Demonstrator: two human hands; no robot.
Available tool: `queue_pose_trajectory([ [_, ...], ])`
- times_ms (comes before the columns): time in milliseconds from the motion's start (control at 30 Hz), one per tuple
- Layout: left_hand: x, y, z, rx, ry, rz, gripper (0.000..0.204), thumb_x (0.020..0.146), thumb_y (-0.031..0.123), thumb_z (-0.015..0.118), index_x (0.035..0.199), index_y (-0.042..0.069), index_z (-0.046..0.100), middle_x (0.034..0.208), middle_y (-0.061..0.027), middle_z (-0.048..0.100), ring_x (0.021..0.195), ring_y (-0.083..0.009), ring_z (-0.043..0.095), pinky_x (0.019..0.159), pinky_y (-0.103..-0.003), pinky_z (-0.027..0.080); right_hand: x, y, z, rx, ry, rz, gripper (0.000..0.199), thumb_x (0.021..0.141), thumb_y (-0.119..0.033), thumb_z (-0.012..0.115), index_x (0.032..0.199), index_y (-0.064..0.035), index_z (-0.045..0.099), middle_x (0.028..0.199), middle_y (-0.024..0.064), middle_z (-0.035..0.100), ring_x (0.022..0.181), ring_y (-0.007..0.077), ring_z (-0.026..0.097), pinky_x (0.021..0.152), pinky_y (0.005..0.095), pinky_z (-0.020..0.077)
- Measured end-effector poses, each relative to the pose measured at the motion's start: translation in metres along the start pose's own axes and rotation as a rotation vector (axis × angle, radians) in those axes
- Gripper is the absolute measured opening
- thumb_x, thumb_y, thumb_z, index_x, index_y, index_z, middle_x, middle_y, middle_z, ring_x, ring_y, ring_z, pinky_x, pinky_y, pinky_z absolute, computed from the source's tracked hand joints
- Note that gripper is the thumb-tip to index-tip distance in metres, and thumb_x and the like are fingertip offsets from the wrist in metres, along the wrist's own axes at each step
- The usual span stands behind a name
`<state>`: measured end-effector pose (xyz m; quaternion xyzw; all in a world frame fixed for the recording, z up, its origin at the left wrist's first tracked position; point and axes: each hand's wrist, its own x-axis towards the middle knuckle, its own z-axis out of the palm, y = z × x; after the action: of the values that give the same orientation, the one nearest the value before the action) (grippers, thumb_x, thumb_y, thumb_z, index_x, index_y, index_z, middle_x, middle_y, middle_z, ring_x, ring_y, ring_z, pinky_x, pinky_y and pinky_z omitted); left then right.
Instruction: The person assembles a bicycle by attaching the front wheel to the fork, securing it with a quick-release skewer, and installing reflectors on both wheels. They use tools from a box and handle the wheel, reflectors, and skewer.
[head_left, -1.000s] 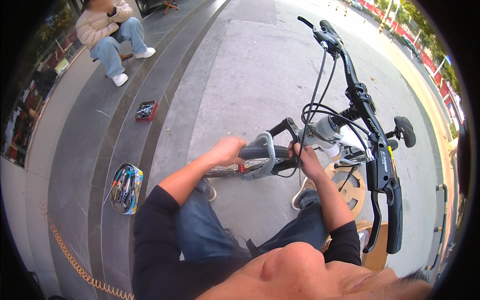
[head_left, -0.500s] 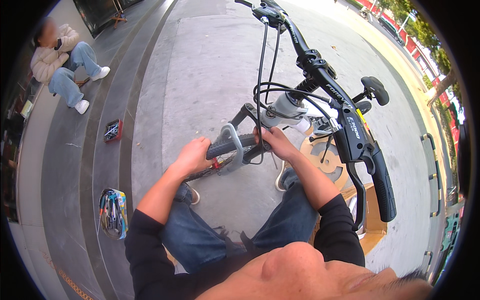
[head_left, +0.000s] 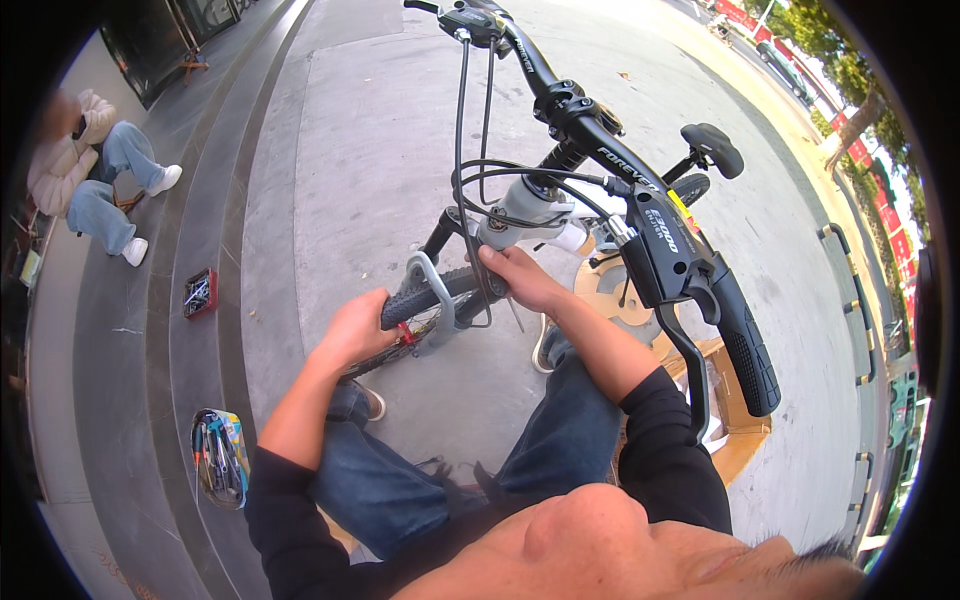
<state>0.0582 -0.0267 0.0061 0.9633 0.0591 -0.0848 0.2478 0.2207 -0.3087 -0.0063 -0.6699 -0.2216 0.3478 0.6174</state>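
While the front tyre (head_left: pixel 425 298) runs slantwise below the handlebar (head_left: pixel 640 215), its lower end is clasped by the left hand (head_left: pixel 352 328), fingers closed around it, and its upper end, nearer the fork, by the right hand (head_left: pixel 520 280).

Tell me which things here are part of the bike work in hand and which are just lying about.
In hand: left hand and right hand on the front tyre; grey fork; handlebar.

Lying about: red tool tray; tool pack; cardboard; seated person.
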Motion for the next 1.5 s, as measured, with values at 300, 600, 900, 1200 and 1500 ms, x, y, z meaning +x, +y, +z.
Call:
queue_pose_trajectory([
  [300,0.000,-0.005,0.001,-0.008,-0.016,-0.010,0.050,0.082,0.030,0.090,0.119,0.004,0.068,0.102,-0.0232,0.075,0.099,-0.0435,0.073,0.085,-0.051,0.055,0.007,0.006,0.004,0.065,0.007,-0.032,0.052,0.107,-0.062,0.064,0.109,-0.0107,0.069,0.088,-0.0053,0.065,0.076,0.0052,0.056,0.062,0.0241,0.0435],
  [600,0.000,-0.005,0.000,-0.036,-0.029,0.001,0.048,0.084,0.029,0.089,0.119,0.004,0.067,0.101,-0.0237,0.075,0.098,-0.0444,0.073,0.085,-0.052,0.055,0.014,0.018,-0.009,0.185,-0.138,-0.013,0.042,0.112,-0.052,0.062,0.117,-0.0098,0.064,0.097,-0.0024,0.064,0.089,0.0084,0.057,0.076,0.0271,0.0470],
  [900,0.001,-0.012,0.005,-0.045,-0.020,0.025,0.043,0.086,0.028,0.086,0.114,0.003,0.066,0.105,-0.0227,0.076,0.103,-0.0451,0.073,0.086,-0.052,0.057,0.000,0.012,-0.013,0.083,-0.066,0.003,0.060,0.108,-0.058,0.064,0.135,-0.0037,0.065,0.099,-0.0038,0.068,0.079,0.0033,0.057,0.062,0.0210,0.0386],
  [1200,0.002,-0.012,0.003,-0.028,-0.045,0.013,0.042,0.086,0.027,0.085,0.115,0.004,0.066,0.107,-0.0219,0.076,0.104,-0.0434,0.073,0.088,-0.052,0.057,-0.013,0.021,-0.042,0.079,-0.114,0.037,0.047,0.111,-0.055,0.060,0.119,-0.0081,0.060,0.088,-0.0017,0.058,0.072,0.0061,0.048,0.060,0.0221,0.0326],
  [1500,0.002,-0.011,0.002,-0.051,-0.052,-0.005,0.047,0.083,0.024,0.087,0.121,0.005,0.067,0.107,-0.0229,0.076,0.105,-0.0438,0.073,0.089,-0.051,0.056,-0.017,0.025,-0.052,0.044,-0.039,0.047,0.029,0.116,-0.032,0.060,0.128,-0.0065,0.070,0.091,-0.0032,0.069,0.075,0.0035,0.053,0.061,0.0202,0.0366],
])
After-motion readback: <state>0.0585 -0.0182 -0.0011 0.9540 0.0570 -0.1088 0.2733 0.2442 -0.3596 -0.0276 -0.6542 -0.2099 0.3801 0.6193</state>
